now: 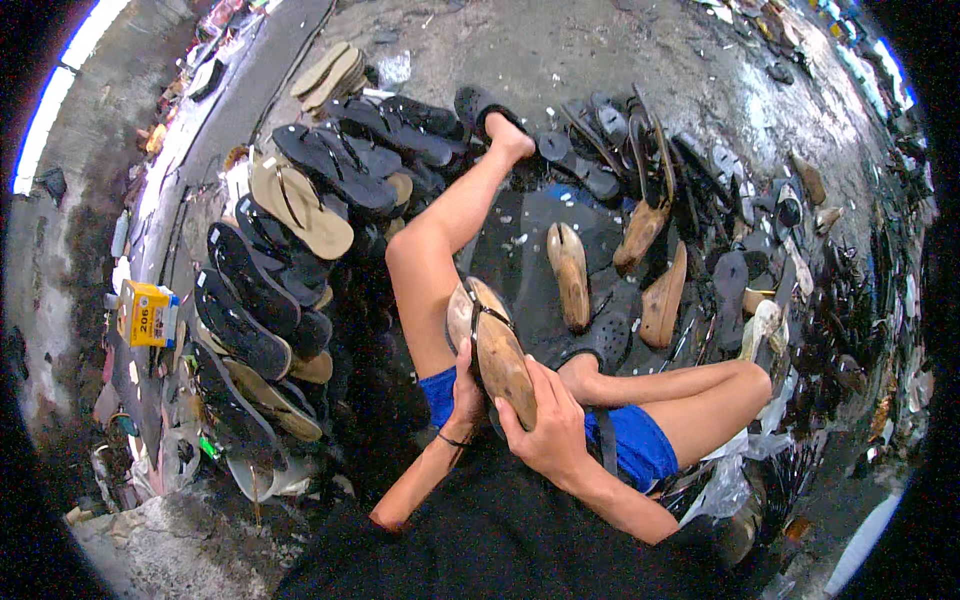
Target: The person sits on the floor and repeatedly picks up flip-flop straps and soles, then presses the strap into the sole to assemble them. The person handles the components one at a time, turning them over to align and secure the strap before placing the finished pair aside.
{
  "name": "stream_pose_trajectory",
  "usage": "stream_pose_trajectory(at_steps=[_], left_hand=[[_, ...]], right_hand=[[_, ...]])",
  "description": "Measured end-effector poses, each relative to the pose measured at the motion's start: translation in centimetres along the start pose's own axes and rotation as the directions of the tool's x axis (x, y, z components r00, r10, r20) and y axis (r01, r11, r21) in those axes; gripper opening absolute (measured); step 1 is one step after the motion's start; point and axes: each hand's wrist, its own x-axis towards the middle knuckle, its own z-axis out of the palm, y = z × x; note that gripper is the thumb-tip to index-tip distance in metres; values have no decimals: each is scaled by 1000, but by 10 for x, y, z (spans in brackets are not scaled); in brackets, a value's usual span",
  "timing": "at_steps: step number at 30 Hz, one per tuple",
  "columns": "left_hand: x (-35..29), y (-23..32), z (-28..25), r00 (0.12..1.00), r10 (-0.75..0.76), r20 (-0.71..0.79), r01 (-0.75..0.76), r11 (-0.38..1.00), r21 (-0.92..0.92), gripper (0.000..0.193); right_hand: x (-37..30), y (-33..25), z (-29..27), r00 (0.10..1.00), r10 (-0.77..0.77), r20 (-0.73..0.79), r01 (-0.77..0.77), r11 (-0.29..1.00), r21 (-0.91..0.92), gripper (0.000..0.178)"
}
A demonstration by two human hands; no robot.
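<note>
1. Holds a wooden shoe last (508,370) in both hands above the lap, between the bent legs, its far end leaning slightly to the left.
2. Shows a black thong strap (495,315) across the far half of that last; reveals a pale piece (459,314) along its left side, too hidden to tell its kind.
3. Has the left hand (467,392) partly curled at the left edge, gripping the last from that side, with a dark wristband (455,440) just below.
4. Has the right hand (548,415) closed round the near end, thumb on top, fingers bent along the right edge.
5. Sits in blue shorts (645,440), with the left leg stretched forward into a dark clog (488,108) and the right folded inward, near a grey clog (607,335).
6. On the ground ahead: a slotted last (570,275) lying just beyond the grey clog, and a tan last (664,297) to its right.
7. To the left: black flip-flops (252,275) in overlapping rows, a beige flip-flop (300,208) among them, and a stack of beige soles (328,75) farther off.
8. Left of those rows: a yellow box (150,313); nearer the body, a whitish container (262,482).
9. To the right: more dark footwear (735,280), loosely scattered; below the right knee, clear plastic (722,492).
</note>
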Motion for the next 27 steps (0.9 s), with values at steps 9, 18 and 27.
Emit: stream_pose_trajectory(at_steps=[9, 18, 27], left_hand=[[-12, 51, 84, 906, 295, 304, -420, 723, 549, 82], [-33, 69, 76, 962, 35, 271, -175, 841, 512, 87], [-118, 62, 44, 853, -110, 510, -47, 957, 286, 154]], right_hand=[[18, 3, -25, 991, -97, -96, 91, 994, -59, 83], [-8, 24, -43, 940, 1, 342, -108, 950, 294, 115], [-62, 3, -58, 781, 219, 585, -623, 345, 702, 41]])
